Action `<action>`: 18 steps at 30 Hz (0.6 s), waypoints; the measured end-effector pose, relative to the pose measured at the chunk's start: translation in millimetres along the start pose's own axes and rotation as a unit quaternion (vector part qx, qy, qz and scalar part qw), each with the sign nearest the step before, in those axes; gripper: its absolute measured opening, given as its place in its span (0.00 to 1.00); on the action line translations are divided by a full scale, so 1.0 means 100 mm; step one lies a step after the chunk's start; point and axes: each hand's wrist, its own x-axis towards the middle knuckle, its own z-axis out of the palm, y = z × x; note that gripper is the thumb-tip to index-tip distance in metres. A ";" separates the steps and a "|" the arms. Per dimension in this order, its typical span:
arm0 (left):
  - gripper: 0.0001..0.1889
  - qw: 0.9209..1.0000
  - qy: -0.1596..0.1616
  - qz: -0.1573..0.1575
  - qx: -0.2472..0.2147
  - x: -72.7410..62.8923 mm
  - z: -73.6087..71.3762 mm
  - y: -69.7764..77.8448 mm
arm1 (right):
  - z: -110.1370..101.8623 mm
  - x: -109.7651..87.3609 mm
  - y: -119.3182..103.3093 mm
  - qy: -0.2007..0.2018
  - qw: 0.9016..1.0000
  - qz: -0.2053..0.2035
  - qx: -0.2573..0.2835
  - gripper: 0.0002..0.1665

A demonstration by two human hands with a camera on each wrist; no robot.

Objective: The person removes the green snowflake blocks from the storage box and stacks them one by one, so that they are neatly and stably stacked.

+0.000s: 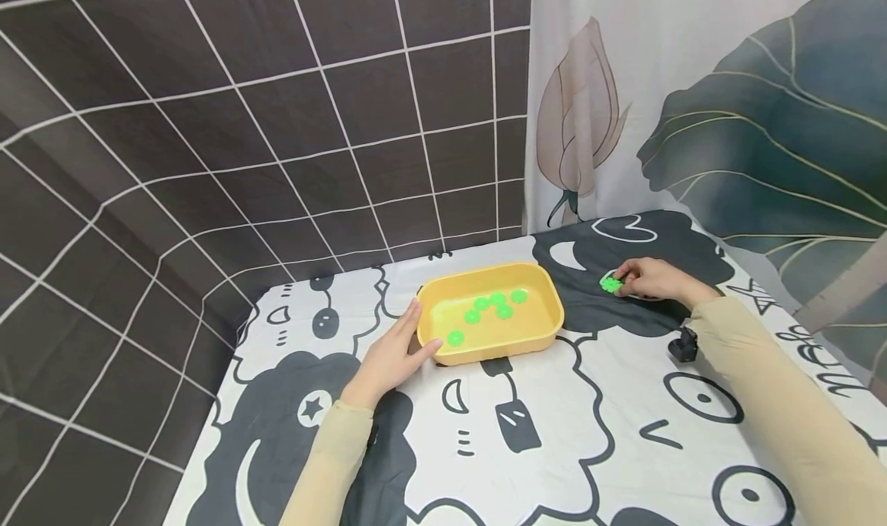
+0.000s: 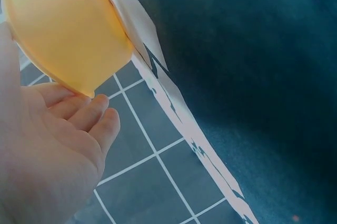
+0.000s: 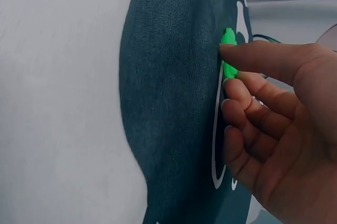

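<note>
My right hand (image 1: 647, 278) pinches a small bright green flower-shaped plastic piece (image 1: 610, 285) between thumb and fingertips, low over a dark patch of the cloth. The right wrist view shows the green piece (image 3: 228, 53) edge-on under the thumb, with the other fingers bent below it. At the left end of a shallow yellow plastic tub (image 1: 495, 350), my left hand (image 1: 389, 360) rests with fingers extended along the rim and thumb at the near corner. Several green pieces (image 1: 504, 311) like the pinched one lie inside the tub. Seen from the left wrist, fingertips touch the tub's rim (image 2: 68, 87).
A black-and-white cartoon-print cloth (image 1: 499, 464) covers the table. Behind it hangs a dark curtain with a white grid (image 1: 333, 133), and at the right a pale curtain with leaf and bud prints (image 1: 755, 141). A small black device (image 1: 684, 345) sits at my right wrist.
</note>
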 end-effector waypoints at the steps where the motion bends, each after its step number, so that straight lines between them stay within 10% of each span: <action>1: 0.48 1.000 -0.001 -0.001 0.000 0.00 0.00 0.00 | 0.00 0.00 0.00 0.001 1.000 0.000 -0.001 0.25; 18: 0.49 1.000 -0.013 -0.014 0.005 0.02 0.01 -0.02 | 0.04 0.00 0.02 0.031 0.999 0.006 -0.036 0.27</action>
